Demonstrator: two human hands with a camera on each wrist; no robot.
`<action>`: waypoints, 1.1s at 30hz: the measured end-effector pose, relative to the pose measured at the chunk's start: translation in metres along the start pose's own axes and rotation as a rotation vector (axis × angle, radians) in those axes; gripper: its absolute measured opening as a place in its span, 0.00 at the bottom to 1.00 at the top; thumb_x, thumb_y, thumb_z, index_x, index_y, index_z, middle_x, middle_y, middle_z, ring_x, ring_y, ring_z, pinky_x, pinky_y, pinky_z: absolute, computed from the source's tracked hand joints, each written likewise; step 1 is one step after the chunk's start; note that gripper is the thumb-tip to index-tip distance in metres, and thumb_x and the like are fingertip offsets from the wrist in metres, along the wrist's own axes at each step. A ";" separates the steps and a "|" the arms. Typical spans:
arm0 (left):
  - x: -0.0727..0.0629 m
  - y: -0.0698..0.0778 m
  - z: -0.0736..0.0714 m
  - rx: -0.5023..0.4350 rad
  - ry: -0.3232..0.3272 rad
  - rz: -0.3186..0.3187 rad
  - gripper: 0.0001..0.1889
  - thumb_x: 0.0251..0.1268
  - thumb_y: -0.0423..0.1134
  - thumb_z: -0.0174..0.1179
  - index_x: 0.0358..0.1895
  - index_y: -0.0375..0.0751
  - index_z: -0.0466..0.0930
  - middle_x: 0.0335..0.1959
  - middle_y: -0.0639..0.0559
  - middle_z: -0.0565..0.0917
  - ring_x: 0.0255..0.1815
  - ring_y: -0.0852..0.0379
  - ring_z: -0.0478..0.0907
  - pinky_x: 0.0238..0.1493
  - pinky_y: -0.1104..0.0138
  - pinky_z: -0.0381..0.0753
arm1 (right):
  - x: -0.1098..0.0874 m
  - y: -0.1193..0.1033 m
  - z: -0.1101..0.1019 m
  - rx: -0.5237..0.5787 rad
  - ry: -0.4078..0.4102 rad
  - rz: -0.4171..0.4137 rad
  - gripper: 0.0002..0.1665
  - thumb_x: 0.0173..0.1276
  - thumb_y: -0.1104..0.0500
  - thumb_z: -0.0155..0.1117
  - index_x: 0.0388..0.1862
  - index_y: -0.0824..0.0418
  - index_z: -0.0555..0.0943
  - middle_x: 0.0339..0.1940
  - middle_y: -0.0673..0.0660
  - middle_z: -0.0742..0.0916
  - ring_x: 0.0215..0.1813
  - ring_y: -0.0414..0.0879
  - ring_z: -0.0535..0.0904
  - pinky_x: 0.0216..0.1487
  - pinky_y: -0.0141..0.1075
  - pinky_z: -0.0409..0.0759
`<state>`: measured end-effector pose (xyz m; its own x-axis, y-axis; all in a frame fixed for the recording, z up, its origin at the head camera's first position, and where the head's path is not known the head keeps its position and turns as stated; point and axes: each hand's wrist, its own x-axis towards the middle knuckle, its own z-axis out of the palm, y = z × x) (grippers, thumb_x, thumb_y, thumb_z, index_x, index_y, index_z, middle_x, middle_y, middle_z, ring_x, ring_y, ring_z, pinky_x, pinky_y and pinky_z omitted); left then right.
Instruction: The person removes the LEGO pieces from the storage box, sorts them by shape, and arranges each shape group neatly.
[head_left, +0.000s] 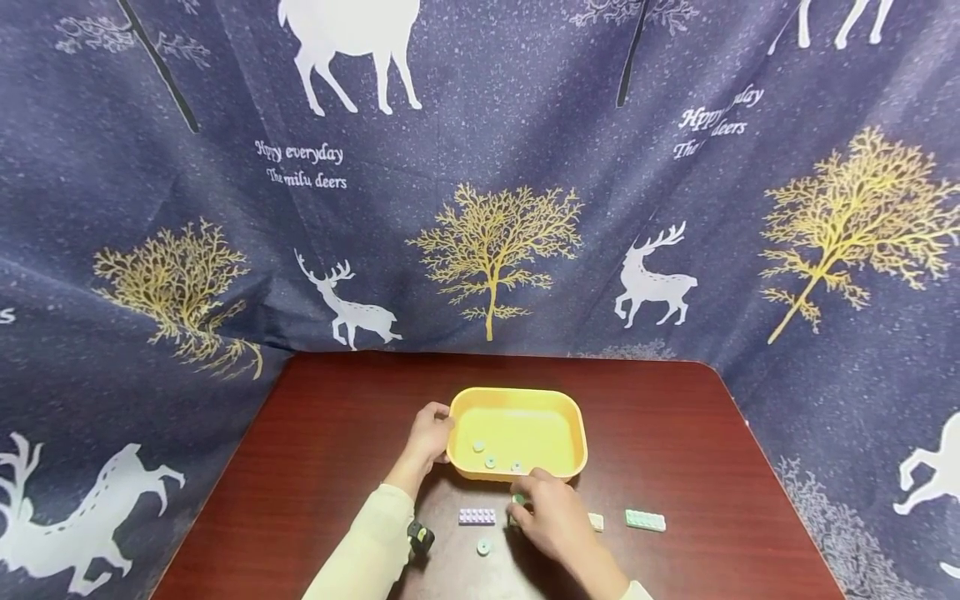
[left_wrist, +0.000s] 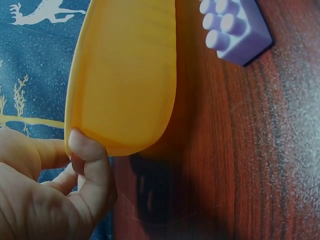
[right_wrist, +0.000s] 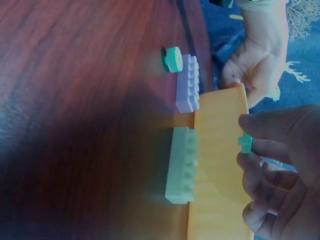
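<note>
My left hand point(head_left: 431, 433) grips the left end of a yellow plastic bin point(head_left: 517, 390), its fingers at the rim in the left wrist view. Three small pale round pieces lie inside, one of them a disc point(head_left: 478, 447) at the left. My right hand point(head_left: 553, 512) is at the bin's near side. Between thumb and fingers it pinches a small green toy piece point(right_wrist: 245, 142), partly hidden by the fingers. Below the bin on the table lie a purple building brick point(head_left: 477, 517) and a green toy wheel point(head_left: 483, 547). A light green brick point(right_wrist: 180, 165) lies beside the purple one.
Right of my right hand lie a cream brick point(head_left: 596, 522), partly covered by the hand, and a mint green brick point(head_left: 645, 520). The reddish-brown table point(head_left: 337, 400) meets a dark blue cloth point(head_left: 525, 142) with deer and trees at the back and sides.
</note>
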<state>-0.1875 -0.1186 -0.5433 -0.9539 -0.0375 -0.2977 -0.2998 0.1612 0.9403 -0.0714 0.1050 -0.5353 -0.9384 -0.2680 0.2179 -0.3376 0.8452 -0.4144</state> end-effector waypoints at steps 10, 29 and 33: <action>-0.001 0.000 0.001 -0.009 -0.001 0.004 0.15 0.76 0.32 0.51 0.61 0.30 0.71 0.44 0.31 0.78 0.22 0.53 0.77 0.12 0.72 0.74 | -0.010 -0.002 0.007 -0.012 -0.022 -0.008 0.10 0.57 0.50 0.78 0.36 0.49 0.88 0.36 0.42 0.84 0.35 0.39 0.81 0.37 0.39 0.83; -0.001 0.002 0.001 -0.006 0.009 -0.010 0.15 0.77 0.32 0.51 0.61 0.31 0.72 0.45 0.32 0.78 0.22 0.52 0.77 0.13 0.72 0.75 | -0.023 -0.002 0.017 0.008 -0.098 -0.034 0.08 0.56 0.50 0.77 0.33 0.49 0.87 0.30 0.41 0.81 0.29 0.34 0.74 0.29 0.33 0.77; -0.002 0.002 0.001 -0.006 0.008 -0.003 0.15 0.76 0.32 0.51 0.61 0.31 0.72 0.45 0.32 0.78 0.22 0.52 0.77 0.13 0.71 0.75 | -0.026 -0.003 0.020 0.007 -0.099 -0.028 0.08 0.56 0.51 0.77 0.32 0.49 0.86 0.30 0.40 0.81 0.28 0.32 0.73 0.27 0.31 0.75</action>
<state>-0.1865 -0.1169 -0.5413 -0.9532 -0.0463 -0.2987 -0.3022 0.1555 0.9405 -0.0475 0.1005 -0.5577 -0.9311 -0.3363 0.1413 -0.3641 0.8334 -0.4158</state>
